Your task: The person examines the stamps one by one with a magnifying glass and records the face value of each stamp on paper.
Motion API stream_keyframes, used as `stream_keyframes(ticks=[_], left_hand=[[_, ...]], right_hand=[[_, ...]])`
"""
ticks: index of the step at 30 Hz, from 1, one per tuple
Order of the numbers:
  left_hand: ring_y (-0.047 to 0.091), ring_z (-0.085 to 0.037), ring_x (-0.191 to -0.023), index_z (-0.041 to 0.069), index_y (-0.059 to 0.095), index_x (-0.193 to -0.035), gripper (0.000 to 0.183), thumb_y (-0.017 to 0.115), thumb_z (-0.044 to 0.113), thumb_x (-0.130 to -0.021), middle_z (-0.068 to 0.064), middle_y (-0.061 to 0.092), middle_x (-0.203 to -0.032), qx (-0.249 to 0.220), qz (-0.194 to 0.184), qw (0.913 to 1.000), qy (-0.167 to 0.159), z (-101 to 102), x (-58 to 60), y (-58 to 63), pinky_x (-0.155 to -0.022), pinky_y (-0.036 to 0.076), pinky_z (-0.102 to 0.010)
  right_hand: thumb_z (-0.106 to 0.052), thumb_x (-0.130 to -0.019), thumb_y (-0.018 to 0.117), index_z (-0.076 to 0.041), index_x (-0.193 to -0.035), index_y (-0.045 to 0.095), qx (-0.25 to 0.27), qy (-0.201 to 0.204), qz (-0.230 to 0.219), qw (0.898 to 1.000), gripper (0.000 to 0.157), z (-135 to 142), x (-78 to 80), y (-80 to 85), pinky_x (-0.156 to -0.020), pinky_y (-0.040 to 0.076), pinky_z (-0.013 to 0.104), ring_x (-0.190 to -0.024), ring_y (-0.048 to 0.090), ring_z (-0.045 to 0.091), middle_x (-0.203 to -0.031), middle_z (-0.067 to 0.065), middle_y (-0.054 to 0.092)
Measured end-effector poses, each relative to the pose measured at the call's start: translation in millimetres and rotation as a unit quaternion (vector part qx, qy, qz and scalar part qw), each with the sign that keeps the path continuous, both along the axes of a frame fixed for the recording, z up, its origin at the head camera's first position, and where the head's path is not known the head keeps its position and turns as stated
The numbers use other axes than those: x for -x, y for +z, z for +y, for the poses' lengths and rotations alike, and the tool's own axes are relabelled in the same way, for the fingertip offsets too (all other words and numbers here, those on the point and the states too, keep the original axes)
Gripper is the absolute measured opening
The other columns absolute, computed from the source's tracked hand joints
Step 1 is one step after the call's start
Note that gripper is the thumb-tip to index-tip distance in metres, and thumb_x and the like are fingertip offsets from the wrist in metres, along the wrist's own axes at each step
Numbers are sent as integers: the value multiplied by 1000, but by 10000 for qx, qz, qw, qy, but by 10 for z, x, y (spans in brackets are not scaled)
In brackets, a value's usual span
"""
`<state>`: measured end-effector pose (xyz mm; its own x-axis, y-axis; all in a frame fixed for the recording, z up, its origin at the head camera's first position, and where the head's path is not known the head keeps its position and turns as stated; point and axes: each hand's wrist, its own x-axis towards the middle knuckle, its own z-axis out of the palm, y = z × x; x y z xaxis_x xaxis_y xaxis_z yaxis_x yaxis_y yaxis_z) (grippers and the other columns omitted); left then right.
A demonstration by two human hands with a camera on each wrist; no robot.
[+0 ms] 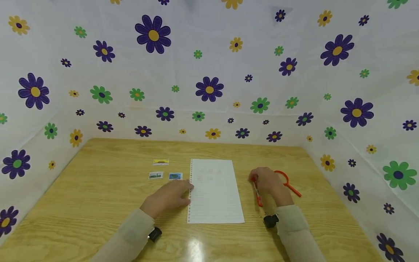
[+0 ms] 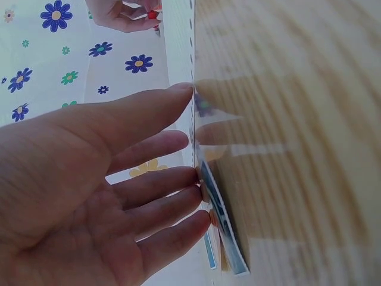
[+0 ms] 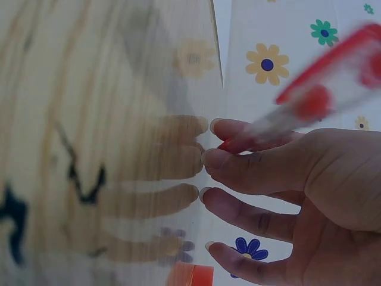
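A white lined sheet of paper [image 1: 216,196] with a punched left edge lies on the table, bearing faint writing near its top. My left hand [image 1: 168,198] rests at that left edge, fingers extended, fingertips touching the sheet's edge and the table. To the right of the paper my right hand [image 1: 266,180] pinches a red and clear pen [image 1: 257,194] between thumb and index finger, low over the tabletop. In the right wrist view the pen [image 3: 312,104] slants up, slightly blurred, its red tip by the thumb; I cannot tell whether the tip touches the table.
Three small picture cards, one yellow [image 1: 161,162], one with a green scene [image 1: 155,175] and one blue [image 1: 175,176], lie left of the paper. A red-framed magnifying glass [image 1: 292,189] lies right of my right hand. A flower-printed cloth [image 1: 183,72] surrounds the wooden table [image 1: 111,182].
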<state>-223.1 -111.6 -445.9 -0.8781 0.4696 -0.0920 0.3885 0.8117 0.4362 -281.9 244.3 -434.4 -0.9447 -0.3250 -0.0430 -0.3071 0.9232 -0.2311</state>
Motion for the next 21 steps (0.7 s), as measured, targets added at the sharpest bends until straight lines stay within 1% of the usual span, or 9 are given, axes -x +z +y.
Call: stream_keyframes(ticks=[5,11,17,21], left_hand=[[57,-34,-136,4,63,-138,48,76,21,-94,-13,62,-145,-25,11,10000,-42,-6,3,9,-116,46,-49],[58,-34,-135,5,63,-138,47,76,20,-95,-14,62,-145,-30,16,10000,-57,-8,11,45,-114,47,-49],[56,-35,-137,4,62,-139,50,76,20,-94,-14,61,-146,42,-53,9999,-95,-16,22,31,-116,45,-49],[56,-35,-138,4,62,-139,50,76,21,-94,-14,61,-146,17,-90,9999,-65,-20,23,13,-116,45,-49]], right_hand=[[8,-85,72,-9,-99,76,68,29,-63,10000,23,-8,-4,10,-86,58,46,-85,60,23,-93,7,71],[9,-86,68,-10,-99,75,72,65,-21,10000,23,-3,22,17,-88,58,48,-87,61,24,-96,8,71],[9,-86,68,-11,-95,75,196,76,-107,9997,23,-2,23,17,-91,57,49,-90,62,25,-96,8,72],[9,-85,68,-11,-91,75,263,93,-120,9995,23,4,12,7,-88,57,47,-88,60,24,-94,6,72]])
